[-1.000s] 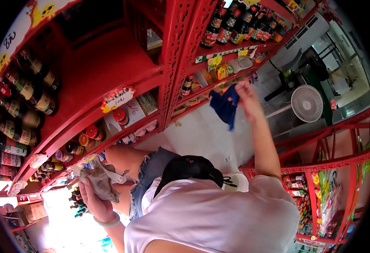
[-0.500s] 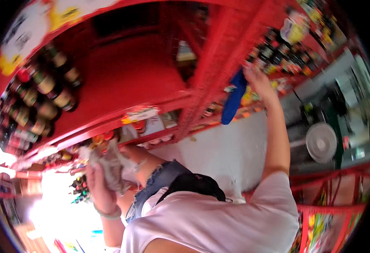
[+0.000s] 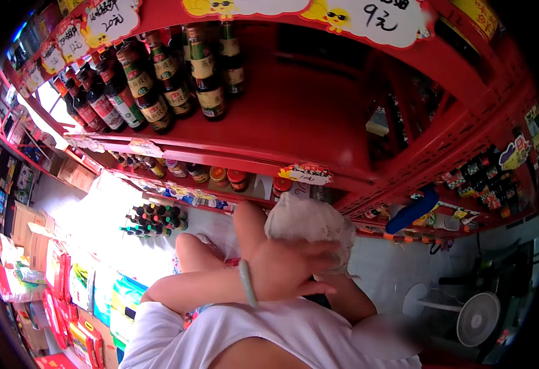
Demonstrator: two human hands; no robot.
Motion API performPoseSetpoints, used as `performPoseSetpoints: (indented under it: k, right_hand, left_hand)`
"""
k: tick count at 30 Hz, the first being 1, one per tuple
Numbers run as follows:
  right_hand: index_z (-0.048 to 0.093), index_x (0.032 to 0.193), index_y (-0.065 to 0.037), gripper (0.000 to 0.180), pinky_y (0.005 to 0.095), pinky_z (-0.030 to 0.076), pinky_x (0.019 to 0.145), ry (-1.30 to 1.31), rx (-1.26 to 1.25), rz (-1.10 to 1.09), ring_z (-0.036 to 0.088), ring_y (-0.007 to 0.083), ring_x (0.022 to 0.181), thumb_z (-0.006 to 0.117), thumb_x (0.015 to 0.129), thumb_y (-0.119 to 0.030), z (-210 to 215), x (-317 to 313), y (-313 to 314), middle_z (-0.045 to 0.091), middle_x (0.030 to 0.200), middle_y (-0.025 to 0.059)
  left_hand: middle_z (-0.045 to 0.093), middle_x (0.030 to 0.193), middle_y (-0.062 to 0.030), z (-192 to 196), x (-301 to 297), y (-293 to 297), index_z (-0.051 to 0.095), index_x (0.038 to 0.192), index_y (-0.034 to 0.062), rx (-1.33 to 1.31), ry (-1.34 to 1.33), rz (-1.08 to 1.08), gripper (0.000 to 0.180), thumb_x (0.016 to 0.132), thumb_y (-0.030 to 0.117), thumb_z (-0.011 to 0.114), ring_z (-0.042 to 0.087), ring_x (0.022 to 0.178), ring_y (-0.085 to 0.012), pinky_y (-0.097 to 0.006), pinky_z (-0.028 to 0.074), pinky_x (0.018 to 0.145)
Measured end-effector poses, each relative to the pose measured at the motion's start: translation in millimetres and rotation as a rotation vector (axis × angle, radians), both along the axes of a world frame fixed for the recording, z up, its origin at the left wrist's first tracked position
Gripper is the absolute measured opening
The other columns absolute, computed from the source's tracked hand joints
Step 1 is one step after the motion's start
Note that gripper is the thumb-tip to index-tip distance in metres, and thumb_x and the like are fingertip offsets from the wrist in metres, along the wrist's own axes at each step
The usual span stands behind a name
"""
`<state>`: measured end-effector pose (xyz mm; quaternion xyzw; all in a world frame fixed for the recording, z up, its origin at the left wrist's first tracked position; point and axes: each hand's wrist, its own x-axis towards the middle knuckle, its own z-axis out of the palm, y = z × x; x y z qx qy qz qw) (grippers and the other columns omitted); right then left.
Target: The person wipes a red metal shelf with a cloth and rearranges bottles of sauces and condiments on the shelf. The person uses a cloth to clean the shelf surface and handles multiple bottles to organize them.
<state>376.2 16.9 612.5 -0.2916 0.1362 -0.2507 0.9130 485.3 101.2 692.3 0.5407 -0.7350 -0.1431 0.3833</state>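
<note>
Overlapping the grey rag (image 3: 309, 222) with my left hand (image 3: 288, 264), arm bent across my body.
Left to right: dark bottles (image 3: 158, 86) up on the red shelf (image 3: 306, 117), red-lidded jars (image 3: 237, 180) one tier down, then my left hand, blurred, thumb apart from fingers; can't tell if it's clamped on the rag. Right forearm (image 3: 350, 300) visible, right hand hidden, grip unknown. Blue cloth (image 3: 412, 211) beyond, well apart from left hand. White fan (image 3: 478, 318) far right.

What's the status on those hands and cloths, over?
Left hand open, blurred, overlapping pale grey cloth; contact unclear. Right hand out of sight. Blue cloth off to the right. Red shelf ahead.
</note>
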Motion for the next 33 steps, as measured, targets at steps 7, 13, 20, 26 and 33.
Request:
performPoseSetpoints:
  k: [7,13,20,26,33]
  right_hand:
    - [0.049,0.118,-0.001,0.033,0.0298,0.040,0.091,0.040,-0.159,0.001,0.051,0.0182,0.106,0.049,0.090,-0.018,10.7,-21.9,-31.7,0.051,0.119,0.0089]
    - [0.051,0.113,-0.001,0.028,0.0298,0.042,0.088,0.074,-0.221,-0.004,0.053,0.0187,0.101,0.049,0.088,-0.014,16.4,-23.6,-36.8,0.053,0.113,0.0086]
    - [0.053,0.108,-0.001,0.024,0.0298,0.044,0.085,0.155,-0.471,-0.085,0.055,0.0192,0.096,0.049,0.086,-0.010,25.8,-10.5,-43.6,0.056,0.106,0.0082]
    - [0.056,0.103,-0.001,0.021,0.0297,0.045,0.082,0.180,-1.095,-0.448,0.057,0.0196,0.091,0.048,0.084,-0.007,78.6,72.1,-93.0,0.058,0.100,0.0078]
    - [0.058,0.098,-0.001,0.019,0.0297,0.047,0.079,0.062,-1.266,-0.744,0.059,0.0201,0.086,0.048,0.082,-0.003,126.1,155.1,-141.7,0.061,0.093,0.0074]
  left_hand:
    - [0.055,0.107,-0.0192,-44.7,208.5,-76.9,0.041,0.115,-0.0059,-0.447,0.134,0.944,0.064,0.073,0.029,0.076,0.056,0.100,-0.0301,-0.038,0.045,0.087]
    - [0.053,0.118,-0.0245,-50.4,280.9,-122.6,0.034,0.119,-0.0091,-0.232,0.324,0.927,0.085,0.062,0.031,0.084,0.055,0.109,-0.0327,-0.037,0.044,0.092]
    - [0.062,0.105,-0.0199,-35.1,248.8,-120.9,0.044,0.118,0.0013,-0.094,0.416,0.913,0.069,0.063,0.026,0.078,0.061,0.098,-0.0328,-0.039,0.048,0.084]
    - [0.061,0.107,-0.0167,-20.2,199.4,-109.6,0.045,0.121,0.0090,-0.023,0.023,0.857,0.068,0.060,0.020,0.075,0.058,0.099,-0.0359,-0.041,0.049,0.081]
    - [0.060,0.105,-0.0132,-16.8,172.2,-118.9,0.049,0.116,0.0106,-0.046,-0.132,0.775,0.062,0.060,0.020,0.074,0.059,0.094,-0.0340,-0.042,0.050,0.077]
